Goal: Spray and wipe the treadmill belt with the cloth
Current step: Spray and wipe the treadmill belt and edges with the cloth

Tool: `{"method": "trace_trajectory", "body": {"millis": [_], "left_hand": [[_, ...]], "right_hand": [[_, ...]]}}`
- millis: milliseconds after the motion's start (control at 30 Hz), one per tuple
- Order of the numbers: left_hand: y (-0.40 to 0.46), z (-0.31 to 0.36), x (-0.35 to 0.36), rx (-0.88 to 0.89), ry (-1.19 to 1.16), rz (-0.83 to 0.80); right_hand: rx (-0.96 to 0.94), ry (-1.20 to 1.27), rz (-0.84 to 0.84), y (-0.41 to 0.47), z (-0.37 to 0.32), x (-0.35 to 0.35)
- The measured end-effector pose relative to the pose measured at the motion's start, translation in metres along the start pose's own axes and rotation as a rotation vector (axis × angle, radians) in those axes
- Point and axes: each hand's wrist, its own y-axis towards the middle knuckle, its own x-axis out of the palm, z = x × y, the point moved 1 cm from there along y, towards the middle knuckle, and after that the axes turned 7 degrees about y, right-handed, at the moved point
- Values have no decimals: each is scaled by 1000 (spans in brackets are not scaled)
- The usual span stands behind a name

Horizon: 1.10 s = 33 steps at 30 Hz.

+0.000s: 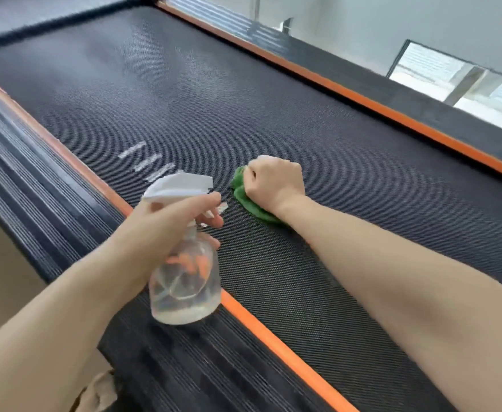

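Observation:
The black textured treadmill belt (184, 93) fills most of the view, with white stripe marks near its left side. My right hand (275, 182) presses a green cloth (244, 199) flat on the belt at the middle; most of the cloth is hidden under the fist. My left hand (166, 224) grips the neck of a clear spray bottle (184, 286) with a white trigger head (178, 185), held above the belt's left edge. The nozzle points right, toward the cloth. A little clear liquid lies in the bottle's bottom.
Orange trim strips (273, 331) run along both sides of the belt. A black ribbed side rail (29, 185) lies on the left, another on the right (422, 99). Beige floor (0, 278) shows at left, and a white wall with a window (458, 81) at upper right.

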Motion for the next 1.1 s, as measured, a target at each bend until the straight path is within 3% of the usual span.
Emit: {"method": "trace_trajectory", "body": {"millis": [100, 167, 267, 400, 467, 633, 733, 833, 967, 1100], "left_hand": [[-3, -6, -17, -20, 20, 27], [-7, -1, -28, -42, 67, 0], [-9, 2, -46, -95, 173, -55], [-9, 3, -53, -122, 221, -104], [-7, 1, -54, -104, 185, -89], [-7, -8, -58, -89, 171, -90], [-14, -2, -63, -85, 217, -92], [-18, 11, -63, -80, 246, -92], [-20, 22, -67, -86, 241, -109], [-20, 15, -73, -77, 202, -102]], "right_hand": [[-17, 23, -6, -32, -9, -6], [-168, 90, 14, -97, -18, -13], [-398, 200, -85, -166, -25, -28], [-617, 153, -112, -146, -25, -28], [-589, 123, -98, -104, -34, -11], [-268, 63, -5, 15, -85, 31], [-200, 20, -25, 22, -94, 34], [-313, 115, 1, -45, -78, 16], [-453, 274, -142, -160, -39, -26], [-643, 223, -175, -149, -30, -28]]}}
